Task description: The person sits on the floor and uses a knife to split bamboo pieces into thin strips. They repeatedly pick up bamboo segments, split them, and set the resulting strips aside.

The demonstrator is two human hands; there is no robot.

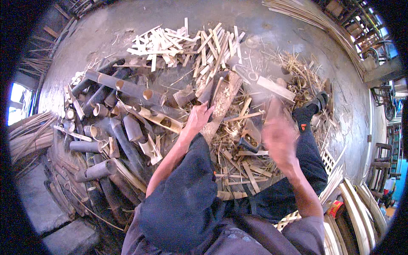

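My left hand is closed around the near end of a dark split piece of bamboo. The piece leans on a long wooden block, whose pale top is chipped and worn. To the right, my right hand is smeared by motion but looks closed, knuckles up. A pale, flat, blurred bladed tool extends beyond it, and its exact kind is unclear. Between my hands lies a dark curved handle among shavings. Past the block, cut bamboo slats are heaped on the floor.
Dark bamboo tubes are piled on my left. A second heap of pale slats lies at the far side. Shavings surround my right foot. Long bamboo strips stand near my right elbow, and more lie along the far right.
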